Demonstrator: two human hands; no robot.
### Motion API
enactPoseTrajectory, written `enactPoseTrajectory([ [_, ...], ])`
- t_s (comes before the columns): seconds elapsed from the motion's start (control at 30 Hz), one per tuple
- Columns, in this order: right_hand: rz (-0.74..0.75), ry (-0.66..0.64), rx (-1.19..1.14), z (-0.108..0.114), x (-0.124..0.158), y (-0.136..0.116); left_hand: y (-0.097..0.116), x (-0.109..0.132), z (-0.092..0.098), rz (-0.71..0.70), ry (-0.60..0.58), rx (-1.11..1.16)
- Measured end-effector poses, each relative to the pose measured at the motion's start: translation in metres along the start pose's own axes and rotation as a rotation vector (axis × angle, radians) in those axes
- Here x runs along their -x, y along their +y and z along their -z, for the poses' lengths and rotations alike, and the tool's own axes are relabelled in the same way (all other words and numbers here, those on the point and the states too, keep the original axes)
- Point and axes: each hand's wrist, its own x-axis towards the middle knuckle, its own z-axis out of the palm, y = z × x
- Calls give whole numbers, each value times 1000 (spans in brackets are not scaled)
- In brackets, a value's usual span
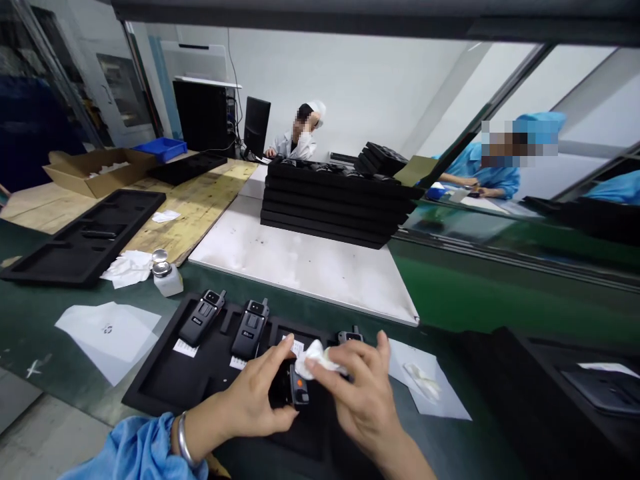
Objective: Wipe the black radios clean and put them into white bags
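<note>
My left hand grips a black handheld radio by its sides; an orange button shows on its edge. In my right hand is a crumpled white wipe, pinched and touching the upper end of that radio. Below both hands lies a black foam tray. Two more radios lie face down at its left, one at the far left and another beside it. A further radio is partly hidden behind my right hand. White labels peek out from under them.
A dispenser bottle and tissues stand left, near a foam tray. White sheets lie either side. Stacked black trays sit on a white board. Two people in work clothes sit beyond; more trays lie right.
</note>
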Motion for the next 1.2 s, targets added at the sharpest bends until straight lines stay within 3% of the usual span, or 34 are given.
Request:
enactPoseTrajectory([
  [0.1, 42, -65, -8, -3, 1, 3, 0, 1, 0, 24, 20, -16],
  [0.23, -179, -12, 107, -4, 32, 29, 4, -12, 0, 161, 4, -85],
  [0.33, -412, 114, 63, -2, 76, 41, 6, -45, -6, 343, -61, -277],
  [0.43, -620, 238, -19, -1, 116, 33, 2, -88, -16, 481, -234, -559],
  [0.57, -818, 355, -170, -2, 142, 9, 3, -125, -38, 493, -292, -730],
  [0.67, -928, 434, -223, -2, 143, 1, 14, -136, -61, 439, -277, -776],
  [0.73, -984, 468, -239, -1, 140, 1, 24, -142, -79, 422, -327, -741],
  [0.83, -1005, 512, -251, 0, 136, 1, 34, -152, -108, 457, -400, -662],
  [0.93, -986, 519, -267, -1, 135, -2, 36, -164, -127, 511, -388, -627],
  [1.07, -998, 545, -296, 3, 142, 0, 36, -163, -122, 504, -377, -552],
  [1.2, -996, 560, -254, 21, 146, 14, 36, -130, -95, 335, -370, -321],
])
